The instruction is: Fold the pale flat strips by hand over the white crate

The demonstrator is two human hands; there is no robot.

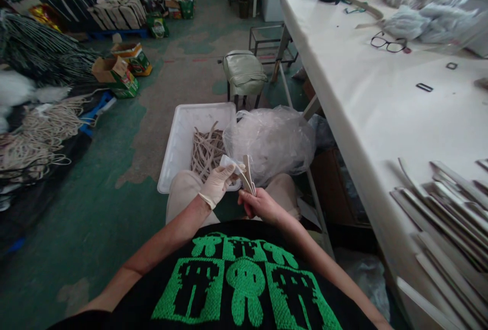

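Note:
My left hand point(215, 184), in a thin pale glove, is closed on a small white cloth point(230, 162) just in front of my lap. Bare and curled, my right hand point(262, 203) grips a folded beige strap point(247, 180) that points up and away from me. The cloth meets or overlaps the strap's left side; exactly where they touch cannot be made out. Just beyond my hands a white plastic bin point(176, 137) sits between my knees and holds a tangle of beige strips point(206, 149). My right fingertips are partly hidden.
A clear plastic bag point(272, 139) bulges right of the bin, before a padded stool point(244, 71). The white table point(343, 65) on the right bears strap lengths point(450, 213), eyeglasses point(389, 43) and a buckle point(424, 87). Cartons point(118, 77) and cord bundles point(46, 126) lie left.

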